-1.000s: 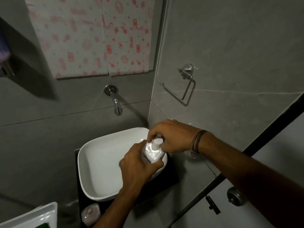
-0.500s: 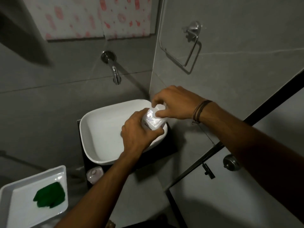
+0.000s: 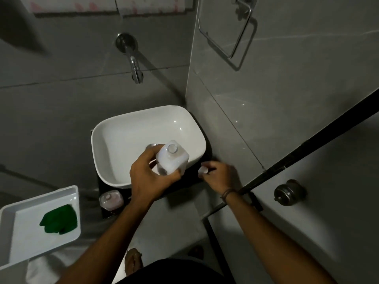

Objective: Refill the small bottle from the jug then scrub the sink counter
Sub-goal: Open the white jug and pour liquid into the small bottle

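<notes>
Now: bottle held open over the sink, cap in the other hand

The left hand (image 3: 150, 177) is wrapping its fingers around the lower body of the small bottle (image 3: 171, 157), holding it upright above the near right rim of the white sink (image 3: 114, 130), its open neck facing up. The right hand (image 3: 220, 176) is sitting just to the right over the dark counter (image 3: 185, 185), pinching a small white cap (image 3: 203, 170) between its fingertips, apart from the bottle. A second small bottle (image 3: 111, 200) is standing on the counter's near left corner. A white tray (image 3: 44, 221) with a green scrub pad (image 3: 59, 219) is lying further left. A tap (image 3: 135, 68) is jutting from the wall above the sink. No readable writing is showing on either bottle.
</notes>
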Demonstrator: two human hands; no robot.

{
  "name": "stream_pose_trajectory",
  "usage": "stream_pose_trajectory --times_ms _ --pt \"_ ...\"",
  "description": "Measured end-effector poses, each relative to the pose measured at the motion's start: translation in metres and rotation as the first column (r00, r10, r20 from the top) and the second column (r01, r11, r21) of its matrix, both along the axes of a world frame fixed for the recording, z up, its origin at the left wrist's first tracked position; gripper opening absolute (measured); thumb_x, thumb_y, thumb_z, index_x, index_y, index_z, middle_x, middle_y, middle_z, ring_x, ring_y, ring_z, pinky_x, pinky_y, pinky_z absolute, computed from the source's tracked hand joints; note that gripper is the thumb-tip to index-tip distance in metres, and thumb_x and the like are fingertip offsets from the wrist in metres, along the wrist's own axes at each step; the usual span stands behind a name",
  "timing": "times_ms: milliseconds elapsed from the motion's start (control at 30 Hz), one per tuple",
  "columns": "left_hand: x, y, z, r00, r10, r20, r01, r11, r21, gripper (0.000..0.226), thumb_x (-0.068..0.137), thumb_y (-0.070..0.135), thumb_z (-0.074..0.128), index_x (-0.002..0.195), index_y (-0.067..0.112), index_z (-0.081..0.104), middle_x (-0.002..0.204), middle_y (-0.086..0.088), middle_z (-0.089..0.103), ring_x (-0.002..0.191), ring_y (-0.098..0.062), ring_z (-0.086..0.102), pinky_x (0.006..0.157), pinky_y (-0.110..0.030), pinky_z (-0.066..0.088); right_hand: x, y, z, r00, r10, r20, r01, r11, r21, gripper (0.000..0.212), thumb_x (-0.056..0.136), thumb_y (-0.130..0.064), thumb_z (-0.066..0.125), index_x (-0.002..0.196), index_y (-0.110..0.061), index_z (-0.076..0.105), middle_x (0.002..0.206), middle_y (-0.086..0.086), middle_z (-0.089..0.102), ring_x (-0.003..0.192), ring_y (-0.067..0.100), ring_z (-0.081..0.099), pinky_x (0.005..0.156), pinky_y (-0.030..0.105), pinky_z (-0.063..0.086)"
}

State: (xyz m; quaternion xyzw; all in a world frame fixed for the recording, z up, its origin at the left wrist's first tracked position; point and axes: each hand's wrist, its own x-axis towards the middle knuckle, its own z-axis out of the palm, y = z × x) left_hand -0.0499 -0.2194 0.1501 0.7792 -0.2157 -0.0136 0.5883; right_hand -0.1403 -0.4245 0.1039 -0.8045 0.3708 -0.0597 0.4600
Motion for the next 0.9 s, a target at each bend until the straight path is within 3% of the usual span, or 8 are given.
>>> stream_pose_trajectory --times_ms 33,133,233,300,600,767,833,900 --pt "-0.002 0.002 -0.005 1.0 -0.008 -0.002 0.008 1.0 -0.002 0.068 0.057 0.042 0.087 0.121 0.042 0.067 0.12 0.026 0.071 0.113 -0.003 0.068 0.087 -0.007 0.053 0.002 0.002 -0.021 0.999 -0.031 -0.024 0.032 0.998 0.047 0.037 0.076 0.002 0.083 0.112 -0.002 0.075 0.106 0.015 0.077 0.092 0.022 0.071 0.079 0.017 0.059" --pt "-0.006 0.008 -0.017 1.0 0.001 -0.014 0.0 1.0 0.012 0.071 0.058 0.036 0.089 0.126 0.029 0.069 0.123 0.016 0.074 0.114 -0.005 0.069 0.088 -0.01 0.055 0.017 0.013 -0.061 0.991 -0.13 -0.037 0.135 0.972 0.193 0.039 0.08 0.01 0.076 0.116 0.005 0.065 0.106 0.019 0.068 0.098 0.03 0.064 0.069 0.022 0.06" --pt "-0.009 0.013 -0.026 1.0 0.014 -0.021 -0.014 1.0 0.015 0.07 0.059 0.029 0.089 0.126 0.024 0.069 0.121 0.011 0.074 0.114 -0.009 0.07 0.092 -0.019 0.059 0.03 0.028 -0.084 0.991 -0.116 -0.061 0.125 0.979 0.162 0.044 0.078 -0.004 0.08 0.117 -0.004 0.061 0.107 0.016 0.072 0.1 0.033 0.068 0.086 0.044 0.059" --pt "-0.011 0.014 -0.03 0.999 0.032 -0.009 -0.031 0.999 0.018 0.07 0.06 0.027 0.09 0.127 0.023 0.069 0.122 0.013 0.073 0.115 -0.01 0.07 0.093 -0.021 0.059 0.037 0.032 -0.094 0.991 -0.105 -0.081 0.118 0.979 0.168 0.043 0.079 -0.011 0.079 0.118 -0.01 0.06 0.112 0.01 0.073 0.104 0.032 0.068 0.091 0.048 0.056" --pt "-0.017 0.017 -0.048 0.991 0.123 -0.044 -0.121 0.992 0.045 0.072 0.059 0.019 0.091 0.127 0.022 0.068 0.123 0.01 0.073 0.112 -0.02 0.073 0.087 -0.044 0.066 0.054 0.036 -0.128 0.99 -0.123 -0.066 0.133 0.973 0.19 0.045 0.078 -0.008 0.081 0.116 -0.007 0.058 0.112 0.013 0.073 0.107 0.034 0.068 0.091 0.049 0.055" --pt "-0.014 0.024 -0.049 0.991 0.127 -0.037 -0.124 0.99 0.067 0.072 0.058 0.023 0.092 0.126 0.026 0.067 0.123 0.013 0.072 0.113 -0.018 0.072 0.086 -0.041 0.065 0.032 0.044 -0.116 0.991 -0.129 0.019 0.124 0.975 0.183 0.045 0.08 -0.003 0.075 0.12 -0.011 0.055 0.116 0.013 0.068 0.111 0.036 0.065 0.092 0.048 0.055" --pt "-0.012 0.029 -0.047 0.99 0.136 -0.033 -0.134 0.989 0.067 0.072 0.058 0.025 0.092 0.125 0.029 0.067 0.124 0.012 0.072 0.113 -0.017 0.072 0.084 -0.041 0.065 0.015 0.056 -0.103 0.991 -0.086 0.1 0.06 0.969 0.239 0.058 0.08 0.005 0.07 0.129 -0.02 0.053 0.128 0.008 0.062 0.119 0.033 0.061 0.099 0.05 0.054" --pt "-0.011 0.034 -0.044 0.99 0.137 -0.022 -0.136 0.988 0.068 0.072 0.058 0.027 0.092 0.125 0.033 0.066 0.124 0.013 0.072 0.113 -0.017 0.072 0.081 -0.039 0.066 0.002 0.07 -0.083 0.98 0.147 0.135 -0.166 0.976 0.143 0.084 0.073 -0.005 0.081 0.138 -0.044 0.043 0.142 -0.007 0.052 0.131 0.015 0.053 0.106 0.035 0.051"
